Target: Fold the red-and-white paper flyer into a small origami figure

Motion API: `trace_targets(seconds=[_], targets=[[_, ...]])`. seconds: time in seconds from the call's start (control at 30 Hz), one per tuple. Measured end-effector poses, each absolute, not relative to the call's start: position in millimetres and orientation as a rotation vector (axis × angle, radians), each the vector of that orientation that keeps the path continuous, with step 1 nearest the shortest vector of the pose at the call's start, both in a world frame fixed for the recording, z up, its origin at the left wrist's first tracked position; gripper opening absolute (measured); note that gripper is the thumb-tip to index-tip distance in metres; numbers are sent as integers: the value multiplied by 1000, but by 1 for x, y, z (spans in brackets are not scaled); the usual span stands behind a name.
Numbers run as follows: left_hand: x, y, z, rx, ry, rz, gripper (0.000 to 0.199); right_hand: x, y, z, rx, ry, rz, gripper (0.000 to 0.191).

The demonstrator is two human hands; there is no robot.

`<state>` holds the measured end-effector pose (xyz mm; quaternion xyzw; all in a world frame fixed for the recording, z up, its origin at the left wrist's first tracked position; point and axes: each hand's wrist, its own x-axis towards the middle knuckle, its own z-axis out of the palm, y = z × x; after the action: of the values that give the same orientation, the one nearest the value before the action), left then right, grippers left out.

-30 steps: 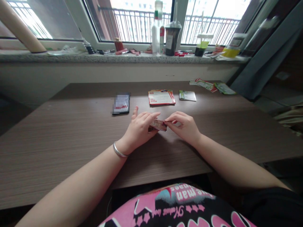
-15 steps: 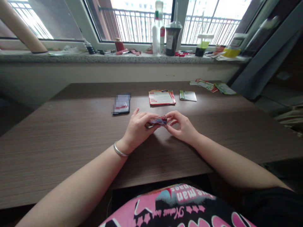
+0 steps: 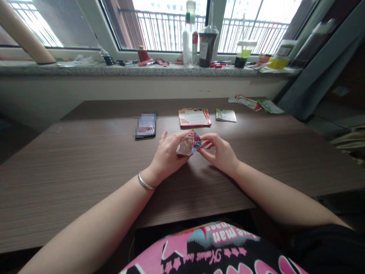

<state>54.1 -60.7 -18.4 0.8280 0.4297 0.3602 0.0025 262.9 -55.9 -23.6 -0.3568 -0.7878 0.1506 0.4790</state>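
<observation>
The left hand [image 3: 169, 152] is closed on the left part of a small printed piece [image 3: 187, 145], with the fingers over it and the thumb below. The right hand [image 3: 219, 152] has bent fingers, and its fingertips are at the right end of this piece; I cannot tell if they pinch it firmly. The piece is held above the table [image 3: 85, 171], in the middle between its left and right sides. The left fingers hide part of it. A silver bracelet [image 3: 145, 181] is around the left wrist.

Beyond the left hand, toward the far edge of the table, lies a dark phone [image 3: 147, 125], its screen partly blurred. A stack of red-bordered cards [image 3: 194, 118] lies just beyond the printed piece, between the hands and the far edge. Just to its right there is a smaller stack of cards [image 3: 226, 115]. Near the far right corner, red and green wrappers [image 3: 248, 102] are spread, partly overlapping.

Behind the far edge, the stone windowsill [image 3: 159, 70] carries a clear bottle [image 3: 188, 45], a dark cup [image 3: 207, 47], a cup with green [image 3: 243, 54] and a yellow container [image 3: 281, 57].
</observation>
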Motion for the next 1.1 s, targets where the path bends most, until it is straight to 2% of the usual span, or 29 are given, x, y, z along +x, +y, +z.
trace_targets(seconds=[0.13,0.23,0.43,0.63,0.73,0.9,1.03,1.1], targets=[[54,-63,-18,2650,1431,1199,72,266,-56,-20,-847,-1985,314,24],[53,-67,-16,2690,1534,1271,65,267,-54,-18,-909,-2000,321,25],[51,-71,-13,2863,1541,853,38,267,-46,-24,-994,-1842,594,31],[49,-67,-21,2945,1381,691,51,267,-38,-32,-1051,-1853,742,46],[48,-66,-23,2968,1304,607,56,267,-33,-36,-1049,-1835,811,41],[51,-65,-24,2954,1160,428,54,266,-24,-43,-1109,-1770,821,35],[54,-64,-27,2927,1019,372,50,265,-20,-45,-1162,-1798,792,17],[55,-65,-29,2927,984,366,47,265,-19,-46,-1171,-1781,806,15]])
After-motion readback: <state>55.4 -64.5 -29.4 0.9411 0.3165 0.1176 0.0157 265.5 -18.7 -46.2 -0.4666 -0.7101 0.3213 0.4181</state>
